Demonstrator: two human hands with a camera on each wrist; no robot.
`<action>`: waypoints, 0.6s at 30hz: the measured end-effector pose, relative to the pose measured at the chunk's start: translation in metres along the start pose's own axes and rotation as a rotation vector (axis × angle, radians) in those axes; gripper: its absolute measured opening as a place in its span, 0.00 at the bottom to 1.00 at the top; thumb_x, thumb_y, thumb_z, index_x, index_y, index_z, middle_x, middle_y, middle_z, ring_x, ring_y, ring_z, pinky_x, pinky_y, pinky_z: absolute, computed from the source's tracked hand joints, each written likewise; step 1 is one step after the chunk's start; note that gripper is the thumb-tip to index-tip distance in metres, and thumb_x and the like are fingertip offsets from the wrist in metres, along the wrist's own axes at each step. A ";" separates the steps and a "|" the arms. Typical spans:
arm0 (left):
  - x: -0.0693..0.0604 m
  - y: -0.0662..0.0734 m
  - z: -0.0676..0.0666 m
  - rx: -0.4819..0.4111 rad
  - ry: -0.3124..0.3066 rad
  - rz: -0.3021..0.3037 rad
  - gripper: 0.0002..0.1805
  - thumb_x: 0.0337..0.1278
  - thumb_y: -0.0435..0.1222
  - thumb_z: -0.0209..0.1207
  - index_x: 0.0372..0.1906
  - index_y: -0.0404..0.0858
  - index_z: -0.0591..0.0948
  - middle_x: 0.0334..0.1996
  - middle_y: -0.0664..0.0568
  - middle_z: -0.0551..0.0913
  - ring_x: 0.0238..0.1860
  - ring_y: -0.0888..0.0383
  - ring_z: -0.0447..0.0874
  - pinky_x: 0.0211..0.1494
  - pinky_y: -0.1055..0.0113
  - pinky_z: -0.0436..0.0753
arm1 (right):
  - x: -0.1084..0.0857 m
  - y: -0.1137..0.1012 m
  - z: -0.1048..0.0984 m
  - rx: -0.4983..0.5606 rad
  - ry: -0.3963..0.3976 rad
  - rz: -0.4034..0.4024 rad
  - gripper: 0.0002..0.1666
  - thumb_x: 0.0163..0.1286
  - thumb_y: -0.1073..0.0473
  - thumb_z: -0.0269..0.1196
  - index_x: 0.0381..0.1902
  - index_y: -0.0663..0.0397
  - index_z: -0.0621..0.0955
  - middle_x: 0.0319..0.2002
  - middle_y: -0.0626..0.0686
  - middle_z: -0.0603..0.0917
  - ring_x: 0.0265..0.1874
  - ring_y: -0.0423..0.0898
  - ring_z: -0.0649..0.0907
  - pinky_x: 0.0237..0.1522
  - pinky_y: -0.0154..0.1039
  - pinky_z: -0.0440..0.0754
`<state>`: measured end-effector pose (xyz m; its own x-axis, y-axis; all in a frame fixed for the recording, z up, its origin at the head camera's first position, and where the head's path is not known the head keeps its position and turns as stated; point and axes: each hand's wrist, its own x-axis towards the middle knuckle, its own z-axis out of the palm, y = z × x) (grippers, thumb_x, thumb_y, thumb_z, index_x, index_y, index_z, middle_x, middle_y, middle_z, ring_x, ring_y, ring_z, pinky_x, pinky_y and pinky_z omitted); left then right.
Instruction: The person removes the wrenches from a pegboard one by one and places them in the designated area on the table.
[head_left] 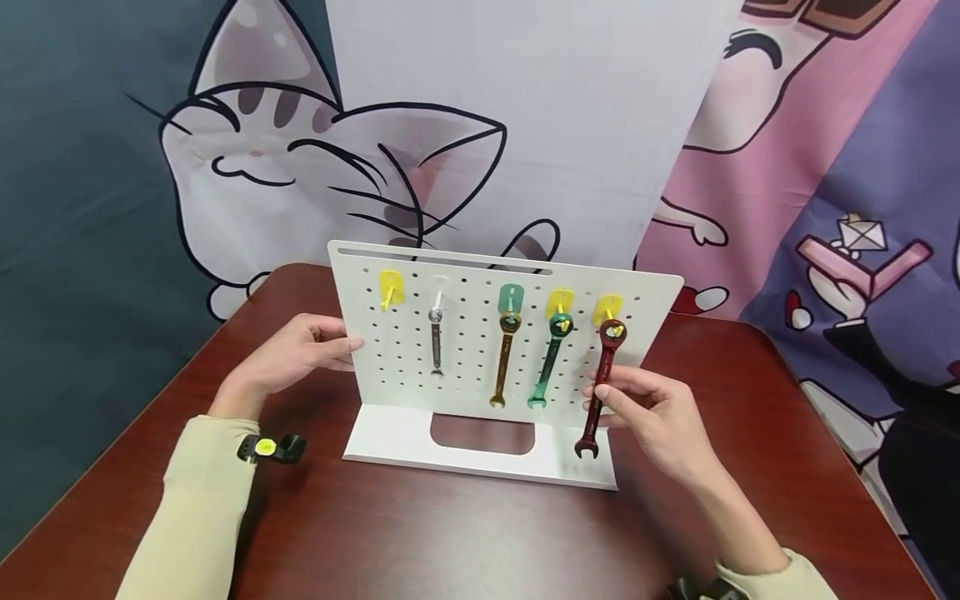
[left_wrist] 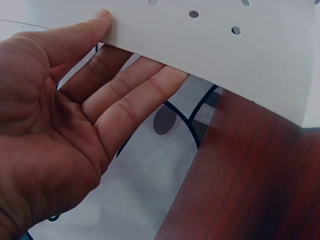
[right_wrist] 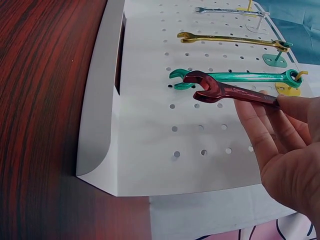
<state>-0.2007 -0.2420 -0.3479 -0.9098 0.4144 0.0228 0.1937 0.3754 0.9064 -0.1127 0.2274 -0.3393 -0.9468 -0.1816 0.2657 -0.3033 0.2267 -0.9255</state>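
While the right hand [head_left: 663, 421] pinches the red ratcheting combination wrench [head_left: 593, 418] between thumb and fingers, its ring overlaps the far-right yellow hook [head_left: 607, 305]; I can't tell if it hangs there yet. At centre left, the left hand's [head_left: 296, 357] fingers grip the pegboard [head_left: 585, 277] edge. Mid-frame, silver [head_left: 437, 346], gold [head_left: 505, 360] and green wrenches [head_left: 550, 361] already hang; the leftmost yellow hook [head_left: 391, 286] is bare. Only the red wrench seems unfinished.

Left arm [head_left: 198, 508] was extended forward, left hand [head_left: 300, 354] turned inward, pinching, thumb [left_wrist: 77, 40] in front, fingers [left_wrist: 142, 100] behind. Right arm [head_left: 750, 525] slanted inward; right hand [head_left: 663, 417] pinched between thumb [head_left: 630, 408] and fingers [right_wrist: 257, 131], some fingertips hidden in wrist view. Hands were well apart, right lower in head view.
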 end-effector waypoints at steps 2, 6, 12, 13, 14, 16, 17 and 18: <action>-0.001 0.000 0.000 0.005 0.002 0.001 0.20 0.75 0.36 0.63 0.63 0.28 0.82 0.56 0.34 0.88 0.47 0.50 0.95 0.53 0.62 0.91 | -0.001 -0.001 0.000 -0.005 0.001 0.005 0.17 0.75 0.69 0.66 0.56 0.79 0.81 0.41 0.42 0.93 0.40 0.40 0.92 0.39 0.45 0.92; -0.003 0.002 0.000 0.002 0.006 -0.001 0.20 0.75 0.36 0.63 0.63 0.28 0.82 0.56 0.33 0.88 0.47 0.51 0.95 0.53 0.62 0.91 | -0.001 -0.003 0.000 0.001 -0.005 0.014 0.17 0.75 0.69 0.66 0.55 0.79 0.81 0.41 0.42 0.93 0.40 0.41 0.93 0.39 0.46 0.92; -0.003 0.003 0.000 -0.011 0.000 0.004 0.20 0.75 0.35 0.63 0.64 0.27 0.82 0.57 0.32 0.87 0.47 0.52 0.94 0.53 0.62 0.91 | -0.002 -0.006 -0.003 0.025 -0.003 0.015 0.17 0.75 0.69 0.66 0.54 0.81 0.80 0.40 0.43 0.94 0.39 0.42 0.93 0.38 0.46 0.92; -0.003 0.003 0.000 -0.012 0.001 0.005 0.20 0.75 0.35 0.62 0.63 0.27 0.82 0.56 0.32 0.87 0.47 0.52 0.94 0.53 0.62 0.91 | -0.003 -0.007 -0.003 0.027 -0.005 0.017 0.18 0.74 0.69 0.66 0.54 0.81 0.80 0.40 0.43 0.94 0.39 0.41 0.93 0.38 0.46 0.92; -0.003 0.003 0.000 -0.011 0.001 0.006 0.20 0.75 0.35 0.62 0.63 0.27 0.82 0.56 0.32 0.87 0.47 0.52 0.94 0.53 0.62 0.91 | -0.003 -0.007 -0.003 0.030 -0.005 0.021 0.18 0.74 0.69 0.66 0.54 0.82 0.80 0.40 0.44 0.94 0.39 0.42 0.93 0.38 0.46 0.92; -0.003 0.002 0.000 -0.006 0.002 0.006 0.20 0.75 0.35 0.63 0.63 0.27 0.82 0.56 0.32 0.87 0.47 0.52 0.95 0.53 0.62 0.91 | -0.004 -0.009 -0.003 0.036 -0.009 0.033 0.18 0.74 0.69 0.66 0.54 0.82 0.80 0.39 0.45 0.94 0.38 0.42 0.93 0.38 0.46 0.92; -0.003 0.002 0.000 -0.002 0.003 0.005 0.20 0.75 0.36 0.63 0.63 0.27 0.82 0.56 0.32 0.88 0.47 0.52 0.95 0.53 0.62 0.91 | -0.004 -0.010 -0.004 0.038 -0.011 0.038 0.18 0.74 0.69 0.67 0.54 0.82 0.80 0.39 0.45 0.94 0.37 0.42 0.93 0.38 0.46 0.92; -0.002 0.002 0.000 0.003 0.004 0.005 0.21 0.75 0.36 0.63 0.63 0.27 0.82 0.56 0.33 0.88 0.47 0.52 0.95 0.53 0.62 0.91 | -0.005 -0.010 -0.004 0.041 -0.013 0.042 0.19 0.74 0.69 0.67 0.54 0.82 0.80 0.39 0.46 0.94 0.37 0.43 0.93 0.38 0.46 0.92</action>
<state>-0.1984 -0.2424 -0.3463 -0.9102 0.4133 0.0286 0.1989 0.3755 0.9052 -0.1053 0.2296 -0.3300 -0.9570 -0.1854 0.2230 -0.2583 0.1955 -0.9461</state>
